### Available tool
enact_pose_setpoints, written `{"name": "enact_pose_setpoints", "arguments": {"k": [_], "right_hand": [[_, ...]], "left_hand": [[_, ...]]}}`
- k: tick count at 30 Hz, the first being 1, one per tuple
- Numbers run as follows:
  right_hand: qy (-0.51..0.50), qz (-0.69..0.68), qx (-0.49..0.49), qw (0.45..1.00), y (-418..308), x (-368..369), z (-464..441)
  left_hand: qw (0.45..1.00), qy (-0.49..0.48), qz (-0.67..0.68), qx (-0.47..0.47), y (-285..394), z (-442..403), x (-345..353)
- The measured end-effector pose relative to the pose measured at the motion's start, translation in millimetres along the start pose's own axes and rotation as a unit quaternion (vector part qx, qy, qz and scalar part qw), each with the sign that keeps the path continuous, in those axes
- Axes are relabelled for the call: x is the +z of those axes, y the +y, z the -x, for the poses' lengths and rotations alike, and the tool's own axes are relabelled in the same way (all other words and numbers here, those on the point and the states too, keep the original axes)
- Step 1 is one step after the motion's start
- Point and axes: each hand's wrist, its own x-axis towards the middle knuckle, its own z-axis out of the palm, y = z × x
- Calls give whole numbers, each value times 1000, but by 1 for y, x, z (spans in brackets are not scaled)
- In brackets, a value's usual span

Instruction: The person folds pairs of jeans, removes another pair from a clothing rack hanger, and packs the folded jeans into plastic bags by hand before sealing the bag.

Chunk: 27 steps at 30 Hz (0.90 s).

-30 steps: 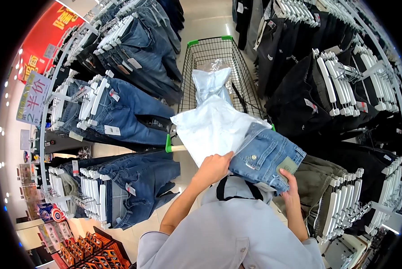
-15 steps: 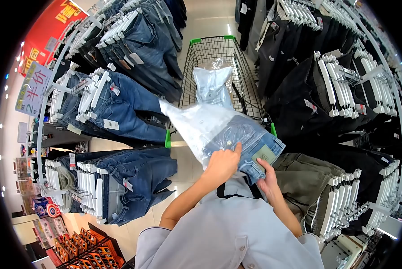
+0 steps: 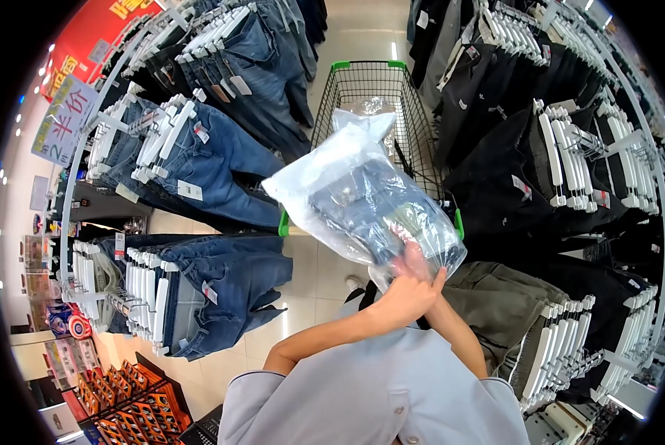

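Folded blue jeans sit inside a clear and whitish plastic bag, held above the handle end of a shopping cart. My right hand shows through the clear film, closed on the waistband end of the jeans, next to a pale label patch. Crossing over my right wrist, my left hand has its fingers closed at the near edge of the bag. Part of the right hand's grip is blurred by the film and its glare.
The wire shopping cart with green corners holds another bagged item. Hanging jeans line the left side; black trousers and olive trousers hang on the right. Orange goods fill a rack at lower left.
The clear film now covers the waistband and label patch, which were bare before. My left hand has moved from the middle of the jeans down to the bag's near edge, across my right wrist.
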Motion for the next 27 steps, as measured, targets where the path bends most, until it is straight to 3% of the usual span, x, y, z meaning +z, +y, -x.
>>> {"name": "enact_pose_setpoints", "arguments": {"k": [3, 5, 6, 8, 9, 10, 11, 12, 14, 15, 17, 18, 20, 21, 24, 27], "right_hand": [[-41, 59, -90, 993, 5, 30, -17], [-63, 112, -157, 979, 10, 52, -25], [-72, 140, -191, 969, 12, 61, -31], [-79, 177, -238, 952, 16, 72, -48], [-80, 177, -239, 951, 13, 64, -67], [-35, 57, -124, 990, 17, 44, -98], [10, -64, -4, 998, 25, 23, -126], [8, -63, 0, 998, 36, 1, -146], [25, 18, -99, 995, 51, -33, -174], [25, 19, -95, 995, 44, -21, -166], [17, -32, 24, 999, 24, 22, -138], [18, -32, 32, 999, 26, 24, -136], [37, -59, -12, 998, 30, 25, -141], [67, -90, -24, 993, 35, 26, -150], [15, -85, -43, 995, 30, 32, -155], [38, -85, -52, 994, 29, 39, -166]], "left_hand": [[998, -23, 42, -51, 0, 14, -17], [991, 67, 77, -90, -6, 26, -21], [991, 66, 77, -89, -8, 34, -22], [966, 202, 113, -115, -11, 50, -23], [961, 187, 117, -167, -10, 60, -29], [961, 187, 116, -168, -10, 67, -28], [939, 220, 110, -241, -10, 74, -23], [909, 254, 103, -315, -11, 82, -17], [890, 277, 88, -353, -17, 95, -1], [873, 295, 68, -382, -22, 102, 5], [852, 339, -6, -398, -32, 110, 14], [850, 338, -6, -405, -32, 112, 10], [758, 198, 296, -547, -30, 114, 1], [753, 296, 333, -485, -30, 117, 18], [768, 346, 257, -473, -30, 122, 18], [763, 384, 197, -481, -16, 115, -25]]}}
